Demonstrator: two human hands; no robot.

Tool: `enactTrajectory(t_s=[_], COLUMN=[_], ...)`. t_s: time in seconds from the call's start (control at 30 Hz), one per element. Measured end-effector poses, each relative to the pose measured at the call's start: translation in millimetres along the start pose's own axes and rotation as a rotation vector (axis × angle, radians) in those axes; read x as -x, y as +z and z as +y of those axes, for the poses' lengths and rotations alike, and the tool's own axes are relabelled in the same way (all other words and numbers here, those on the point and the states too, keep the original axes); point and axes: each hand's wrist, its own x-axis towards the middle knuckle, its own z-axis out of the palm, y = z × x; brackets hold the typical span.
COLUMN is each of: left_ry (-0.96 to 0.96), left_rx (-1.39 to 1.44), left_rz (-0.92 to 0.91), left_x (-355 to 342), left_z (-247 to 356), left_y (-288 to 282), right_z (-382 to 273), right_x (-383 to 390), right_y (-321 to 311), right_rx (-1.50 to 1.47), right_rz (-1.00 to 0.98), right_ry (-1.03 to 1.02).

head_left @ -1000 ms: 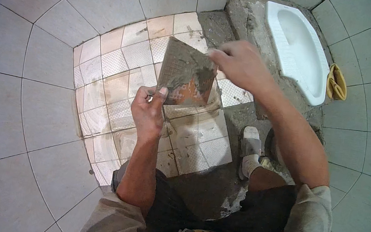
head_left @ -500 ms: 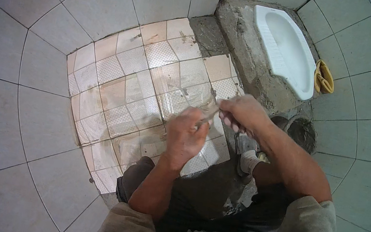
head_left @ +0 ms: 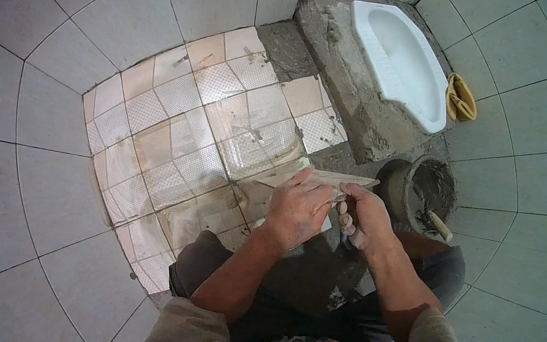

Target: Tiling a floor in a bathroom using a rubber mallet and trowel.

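Gripping pale tile (head_left: pixel 358 181), left hand (head_left: pixel 299 209) and right hand (head_left: pixel 369 220) both clamped on it, nearly edge-on in mid-air, near bucket (head_left: pixel 393 190) of grey mortar (head_left: pixel 437 183). Tile could slip and chip if either grip loosens; swinging right might knock bucket. Smeared, patterned floor tiles (head_left: pixel 185 96); white squat toilet (head_left: pixel 405 63) on rough plinth (head_left: pixel 336 48); tiled walls (head_left: pixel 125 1) around us.

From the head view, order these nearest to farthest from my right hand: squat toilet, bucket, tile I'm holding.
1. Tile: gripped by the right hand.
2. Bucket: to that hand's right.
3. Squat toilet: farther ahead, beyond the bucket.
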Motion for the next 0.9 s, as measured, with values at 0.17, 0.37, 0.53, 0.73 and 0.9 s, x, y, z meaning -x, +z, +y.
enactTrajectory(t_s=[0.17, 0.37, 0.53, 0.73, 0.9], left_ry=[-0.06, -0.319, -0.701, -0.764, -0.803], left_rx=[-0.125, -0.088, -0.177, -0.157, -0.125], left_rz=[0.104, 0.55, 0.492, 0.494, 0.481], left_x=[-1, 17, 44, 43, 35], left_z=[-9, -39, -49, -56, -45], left_y=[-11, -58, -66, -64, -54], right_z=[-4, -49, -93, -115, -122], right_x=[-29, -145, -265, -354, -393], right_y=[12, 51, 96, 135, 142], right_rx=[0.018, -0.099, -0.161, -0.27, -0.27], right_rz=[-0.111, -0.277, -0.278, -0.313, -0.341], right_ry=[-0.196, -0.44, -0.515, -0.435, -0.421])
